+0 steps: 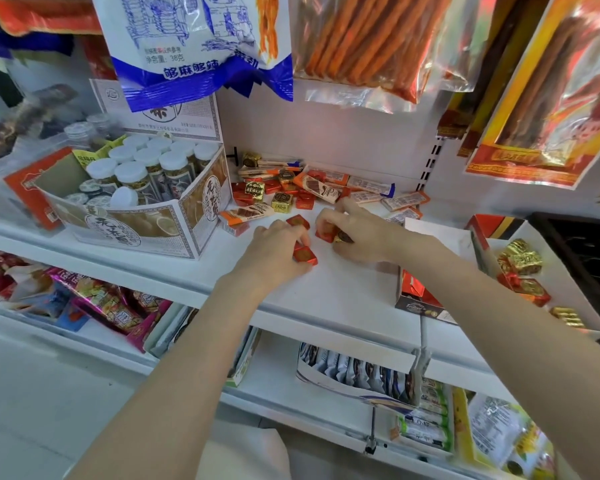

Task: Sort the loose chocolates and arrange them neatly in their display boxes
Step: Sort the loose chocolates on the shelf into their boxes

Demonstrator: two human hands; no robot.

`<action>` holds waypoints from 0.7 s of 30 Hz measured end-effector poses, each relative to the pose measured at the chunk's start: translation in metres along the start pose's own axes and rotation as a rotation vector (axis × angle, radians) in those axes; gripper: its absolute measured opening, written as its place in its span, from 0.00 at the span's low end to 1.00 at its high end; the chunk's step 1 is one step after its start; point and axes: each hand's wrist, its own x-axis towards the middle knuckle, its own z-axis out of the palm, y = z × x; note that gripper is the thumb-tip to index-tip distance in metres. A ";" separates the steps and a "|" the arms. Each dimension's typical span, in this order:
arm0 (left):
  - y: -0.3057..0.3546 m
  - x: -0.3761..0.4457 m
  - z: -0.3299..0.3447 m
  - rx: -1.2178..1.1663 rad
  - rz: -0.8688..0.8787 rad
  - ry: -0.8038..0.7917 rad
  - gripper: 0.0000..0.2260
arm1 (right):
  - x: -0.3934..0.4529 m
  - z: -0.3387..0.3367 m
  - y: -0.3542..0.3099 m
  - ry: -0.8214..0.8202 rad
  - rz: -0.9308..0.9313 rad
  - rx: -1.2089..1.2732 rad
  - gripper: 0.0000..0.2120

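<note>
White shelf (343, 289): both hands' fingers (300, 233) curled around red chocolates (305, 256).

Both forearms bare, no sleeves/jewellery visible.

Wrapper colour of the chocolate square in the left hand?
Shiny red foil with a gold emblem on the chocolate square that the left hand grips; head view.

Loose chocolates (291, 192) heaped on shelf (343, 289), toward its back. Carton of capped jars (136, 199) left of heap; open display box (551, 289) right of it. Both hands (274, 251) (357, 233) just before heap, each on squares.
</note>
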 end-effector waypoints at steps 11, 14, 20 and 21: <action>0.002 -0.005 -0.005 0.011 -0.010 -0.003 0.15 | -0.022 0.005 -0.021 0.128 0.099 -0.064 0.17; 0.005 -0.006 -0.006 -0.045 -0.003 0.040 0.16 | -0.047 -0.006 -0.019 0.337 0.117 0.032 0.16; 0.043 -0.007 -0.007 -0.271 0.118 0.121 0.13 | -0.117 -0.032 0.018 0.371 0.336 -0.227 0.19; 0.054 -0.008 -0.004 -0.285 0.150 0.117 0.13 | -0.125 -0.030 0.022 0.344 0.353 -0.233 0.18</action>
